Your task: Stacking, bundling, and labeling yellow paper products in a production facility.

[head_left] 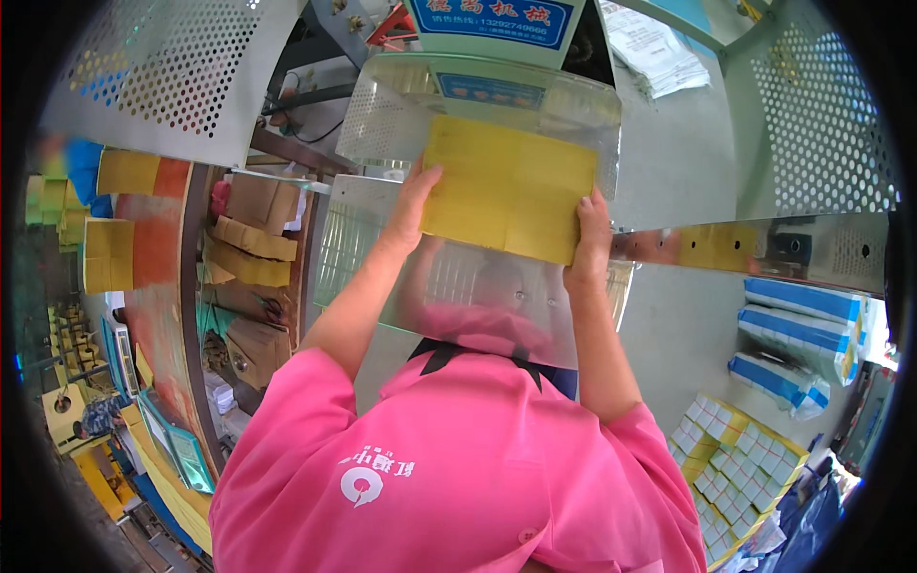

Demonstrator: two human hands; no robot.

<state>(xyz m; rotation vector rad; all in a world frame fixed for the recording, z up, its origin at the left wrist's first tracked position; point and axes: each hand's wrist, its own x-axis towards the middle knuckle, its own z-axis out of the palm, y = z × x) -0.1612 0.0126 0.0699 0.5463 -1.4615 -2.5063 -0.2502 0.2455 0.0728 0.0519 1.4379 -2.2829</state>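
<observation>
A block of yellow paper (511, 186), flat and rectangular, is held level between my two hands over a shiny metal plate (487, 296). My left hand (413, 202) grips its left edge, with the thumb on top and the fingers mostly hidden. At the right edge my right hand (588, 234) closes on it the same way. Just beyond the block stands a clear plastic guard (382, 105) on the front of a machine with a blue sign (492, 21). The block's thickness and underside are hidden.
Perforated metal panels (153, 67) flank the machine on both sides. A metal bar with holes (755, 246) reaches out to the right. On the left is a worn red table (160, 239) with yellow paper stacks. Wrapped packs (802, 329) and a tray of small packets (735, 458) lie at right.
</observation>
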